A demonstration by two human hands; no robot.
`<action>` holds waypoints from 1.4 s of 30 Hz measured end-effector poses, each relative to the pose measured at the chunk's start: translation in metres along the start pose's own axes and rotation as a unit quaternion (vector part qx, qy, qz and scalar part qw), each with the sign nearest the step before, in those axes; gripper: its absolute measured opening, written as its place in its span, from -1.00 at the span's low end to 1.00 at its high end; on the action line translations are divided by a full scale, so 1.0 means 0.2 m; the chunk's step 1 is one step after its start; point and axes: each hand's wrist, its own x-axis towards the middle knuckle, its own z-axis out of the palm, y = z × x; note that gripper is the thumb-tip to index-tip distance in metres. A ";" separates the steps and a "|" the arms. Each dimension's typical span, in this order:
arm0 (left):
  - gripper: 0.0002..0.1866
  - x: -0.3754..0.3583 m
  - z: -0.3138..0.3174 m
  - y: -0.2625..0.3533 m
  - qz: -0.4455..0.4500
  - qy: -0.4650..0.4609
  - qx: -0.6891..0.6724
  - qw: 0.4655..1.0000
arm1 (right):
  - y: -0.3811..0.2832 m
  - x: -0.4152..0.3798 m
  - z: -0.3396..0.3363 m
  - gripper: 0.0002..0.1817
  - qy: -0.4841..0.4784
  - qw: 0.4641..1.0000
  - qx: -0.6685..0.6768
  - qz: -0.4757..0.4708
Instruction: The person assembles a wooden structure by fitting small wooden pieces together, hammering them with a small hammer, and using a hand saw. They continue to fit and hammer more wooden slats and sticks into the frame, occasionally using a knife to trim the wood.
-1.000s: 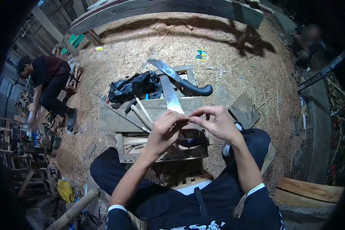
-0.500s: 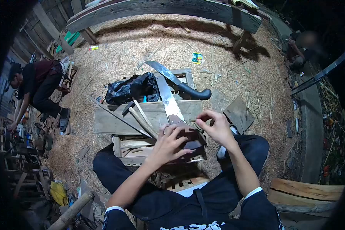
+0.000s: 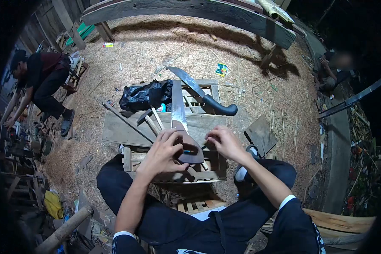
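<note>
Ground (image 3: 249,72) is strewn with wood shavings, brightest toward 12 o'clock, where a heavy timber bench (image 3: 190,9) spans the view. At centre, a slatted wooden crate (image 3: 218,173) carries a flat plank (image 3: 122,128). The handsaw (image 3: 178,103) lies across both, blade toward 12 o'clock, brown handle toward 6 o'clock.

The left hand (image 3: 161,153) is at that handle, thumb and fingers apart; firm contact cannot be confirmed. The right hand (image 3: 226,144) is bent just beside the handle, at its 3 o'clock side; whether its fingertips meet or pinch anything small cannot be told.

A machete (image 3: 190,81) with a black grip rests toward 12 o'clock, a black plastic bag (image 3: 146,96) toward 10 o'clock. A loose board (image 3: 263,134) lies on the ground toward 3 o'clock, a yellow sack (image 3: 53,204) at 8 o'clock.

One person (image 3: 51,82) stoops at 10 o'clock, hands lost in dim clutter. Another person (image 3: 329,78) at 2 o'clock is blurred and largely in darkness. The left hand covers part of the plank and crate; the crate's lower portion is shadowed. Black lens edges cut off the room's margins.
</note>
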 end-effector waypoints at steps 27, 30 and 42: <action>-0.73 0.28 0.26 0.03 -0.032 -0.005 0.010 0.999 | 0.07 -0.11 0.07 -0.57 0.079 0.997 -0.004 -0.020; -0.74 0.30 0.27 0.05 -0.055 -0.012 0.015 0.998 | 0.07 -0.11 0.03 -0.47 0.057 0.998 -0.012 -0.029; -0.78 0.26 0.31 0.07 -0.081 0.008 -0.043 0.996 | 0.06 -0.09 0.03 -0.52 0.034 0.999 0.014 0.006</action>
